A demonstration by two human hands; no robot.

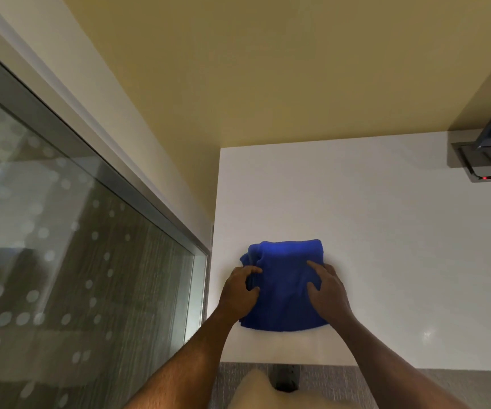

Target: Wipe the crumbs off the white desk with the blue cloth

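Nearest the camera, two bare forearms reach up from the bottom edge, over a strip of grey floor and a pale blurred shape that cannot be identified. They end on the cloth (282,287), a blue folded pad lying near the front left corner of the desk (386,246).

The left hand (240,290) sits on the cloth's left edge with its fingers curled into the bunched folds, so it is gripping the fabric. The right hand (327,287) lies on the right side with fingers spread and pressing down; it pins the cloth flat rather than closing around it.

As for crumbs, none can be made out on the white surface. A faint bright speck (427,334) shows to the right of the cloth near the front edge, but it may be only a glint. So it is unclear how much of the desk has been wiped. Judging by the neatly folded cloth sitting in one corner, most of the surface to the right and towards the back probably remains to be covered.

Farther off, a dark device (487,160) with a small red light stands at the back right. Beyond it is a yellow wall (268,69), and a glass panel (61,246) runs along the left.
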